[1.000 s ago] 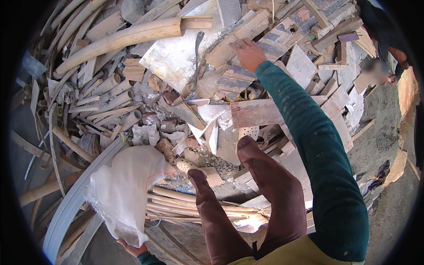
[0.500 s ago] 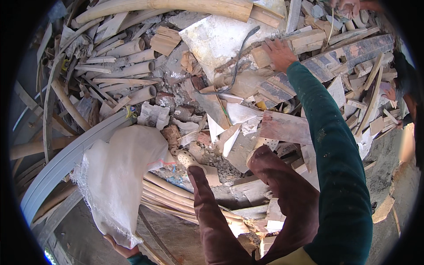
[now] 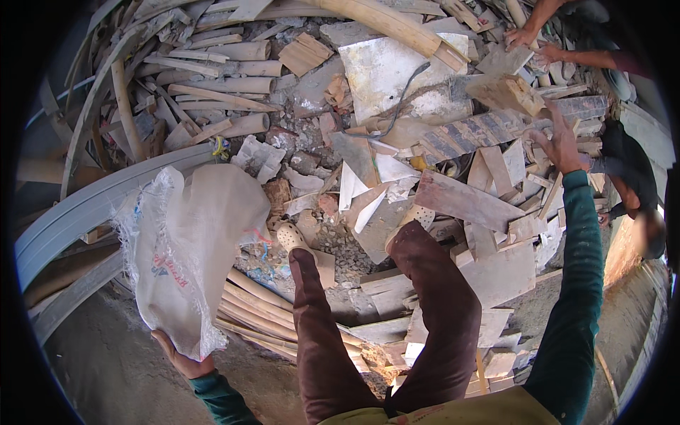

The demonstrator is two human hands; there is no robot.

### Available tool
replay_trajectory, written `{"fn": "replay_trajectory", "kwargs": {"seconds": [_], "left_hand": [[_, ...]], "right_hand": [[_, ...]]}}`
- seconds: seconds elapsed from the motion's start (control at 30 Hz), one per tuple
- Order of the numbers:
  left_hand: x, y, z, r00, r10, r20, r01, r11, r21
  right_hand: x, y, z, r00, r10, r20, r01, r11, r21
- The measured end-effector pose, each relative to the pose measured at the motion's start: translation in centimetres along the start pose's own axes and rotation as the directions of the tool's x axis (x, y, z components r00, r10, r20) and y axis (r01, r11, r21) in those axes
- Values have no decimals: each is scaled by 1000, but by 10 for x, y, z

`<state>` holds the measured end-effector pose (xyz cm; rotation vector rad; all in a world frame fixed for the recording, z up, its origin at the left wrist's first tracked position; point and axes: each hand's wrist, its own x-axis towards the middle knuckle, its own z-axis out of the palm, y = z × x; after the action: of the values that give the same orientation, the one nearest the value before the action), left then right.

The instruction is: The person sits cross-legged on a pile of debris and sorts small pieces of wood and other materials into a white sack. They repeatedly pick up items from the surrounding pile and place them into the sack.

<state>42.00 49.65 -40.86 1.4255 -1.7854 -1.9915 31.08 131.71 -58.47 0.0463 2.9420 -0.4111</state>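
Note:
My left hand (image 3: 183, 356) grips the frayed rim of a white woven sack (image 3: 219, 205), low on the left. The sack sags with its mouth toward me, and red and blue print shows on it. On the right, my right hand (image 3: 563, 147) is raised over the rubble with fingers spread apart. Just beyond its fingertips is a pale wooden block (image 3: 506, 93), tilted above a dark-striped plank (image 3: 478, 134). I cannot tell whether the fingertips touch the block. Nothing shows inside the hand.
Bamboo poles (image 3: 237, 85) and a curved grey strip (image 3: 106, 188) lie left. Broken boards (image 3: 467, 198) and rubble surround my feet in perforated shoes (image 3: 292, 237). A white sheet (image 3: 379, 74) lies ahead. Another person's hands (image 3: 520, 37) work at far right; a second person (image 3: 630, 163) is nearer.
My right hand has swung right, away from the white sheet. The wooden block has shifted and tilted. My left hand has moved up slightly, still on the sack. The view has shifted.

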Motion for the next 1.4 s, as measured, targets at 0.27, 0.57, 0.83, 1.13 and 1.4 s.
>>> {"fn": "replay_trajectory", "kwargs": {"seconds": [0.27,0.57,0.83,1.13,1.4], "left_hand": [[8,16,-26,996,-55,63,60,995,-77],[-16,10,-1,984,72,-166,-70,997,14],[-20,4,4,983,87,-162,-94,995,-31],[-12,7,5,995,32,90,-14,981,-194],[-1,9,-12,968,20,248,50,961,-271]], "right_hand": [[-23,-106,133,971,-28,239,-12,986,164],[109,-139,319,994,49,99,-17,952,-306],[106,-144,274,985,-173,-26,165,969,-184],[18,-295,24,960,-245,137,176,907,383],[51,-568,-156,674,-568,473,554,812,185]]}}
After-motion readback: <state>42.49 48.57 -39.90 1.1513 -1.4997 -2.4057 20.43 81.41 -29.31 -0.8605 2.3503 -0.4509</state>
